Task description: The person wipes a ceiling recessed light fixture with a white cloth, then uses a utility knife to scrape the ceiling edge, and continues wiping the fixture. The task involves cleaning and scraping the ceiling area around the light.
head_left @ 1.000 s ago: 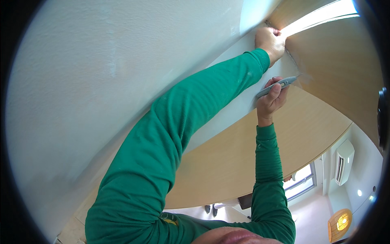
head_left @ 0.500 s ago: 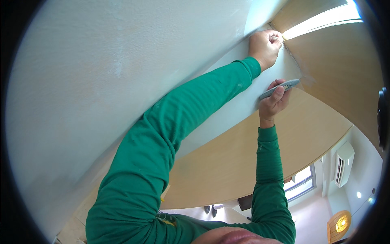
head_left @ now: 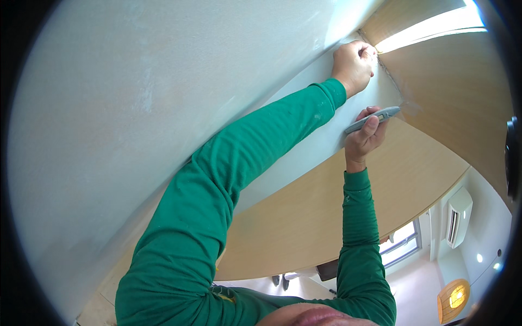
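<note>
My left hand is closed in a fist-like pinch up in the corner, where the white wall strip meets a wood-finish panel. Whatever its fingertips hold is hidden. Its knuckles are close to the rough seam along that joint. Lower and to the right, my right hand grips a grey utility knife, thumb along the body. The knife's narrow front end points up and right toward the seam; I cannot make out a blade.
A large off-white wall fills the left. Below my hands runs a broad wood-finish panel. A bright light slot opens at upper right. Farther off are an air conditioner, a window and a woven lamp.
My left hand has turned slightly at the corner, its fingers curling a little more. The right hand and knife stay almost in place; the whole view shifts slightly.
</note>
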The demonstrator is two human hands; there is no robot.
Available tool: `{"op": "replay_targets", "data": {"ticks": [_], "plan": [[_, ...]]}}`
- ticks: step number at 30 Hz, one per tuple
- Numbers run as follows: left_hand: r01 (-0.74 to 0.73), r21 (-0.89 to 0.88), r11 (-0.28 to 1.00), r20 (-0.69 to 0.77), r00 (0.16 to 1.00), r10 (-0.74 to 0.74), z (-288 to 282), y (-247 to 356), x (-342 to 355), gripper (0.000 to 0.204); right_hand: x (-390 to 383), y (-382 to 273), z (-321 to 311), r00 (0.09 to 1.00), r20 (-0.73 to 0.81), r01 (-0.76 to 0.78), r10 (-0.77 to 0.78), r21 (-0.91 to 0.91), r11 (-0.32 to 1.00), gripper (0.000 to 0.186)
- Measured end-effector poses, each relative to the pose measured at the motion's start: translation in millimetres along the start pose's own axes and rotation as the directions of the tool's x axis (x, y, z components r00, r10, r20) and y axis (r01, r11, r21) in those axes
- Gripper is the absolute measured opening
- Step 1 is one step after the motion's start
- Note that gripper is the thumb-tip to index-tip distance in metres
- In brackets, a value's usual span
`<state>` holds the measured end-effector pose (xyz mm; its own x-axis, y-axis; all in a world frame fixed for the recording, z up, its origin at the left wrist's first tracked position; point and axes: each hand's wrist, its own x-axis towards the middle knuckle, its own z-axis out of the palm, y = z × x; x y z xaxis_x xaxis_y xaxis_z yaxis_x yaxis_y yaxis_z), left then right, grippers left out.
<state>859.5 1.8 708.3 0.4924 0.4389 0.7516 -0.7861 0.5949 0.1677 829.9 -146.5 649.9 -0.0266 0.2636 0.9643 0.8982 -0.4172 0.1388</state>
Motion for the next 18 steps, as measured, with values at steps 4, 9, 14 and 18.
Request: {"op": "replay_targets", "data": {"ticks": [4, 9, 14, 18], "plan": [[-0.185, 0.182, 0.966, 0.053, 0.982, 0.179, 2, -8, 1, 0.025, 0, 4, 0, 1.000, -0.017, -0.001, 0.001, 0.033, 0.999, 0.049], [-0.177, 0.182, 0.967, 0.059, 0.984, 0.169, -11, -10, 5, 0.023, 0, 3, 3, 1.000, -0.025, -0.012, 0.013, 0.053, 0.999, 0.049], [-0.241, 0.194, 0.951, 0.091, 0.970, 0.227, -5, 1, 0, 0.023, 2, 0, -1, 1.000, 0.002, 0.008, -0.008, 0.004, 1.000, 0.050], [-0.349, 0.353, 0.868, 0.162, 0.937, 0.311, -12, 2, 6, 0.023, 1, 2, 0, 1.000, 0.006, 0.013, -0.013, 0.008, 1.000, 0.050]]}}
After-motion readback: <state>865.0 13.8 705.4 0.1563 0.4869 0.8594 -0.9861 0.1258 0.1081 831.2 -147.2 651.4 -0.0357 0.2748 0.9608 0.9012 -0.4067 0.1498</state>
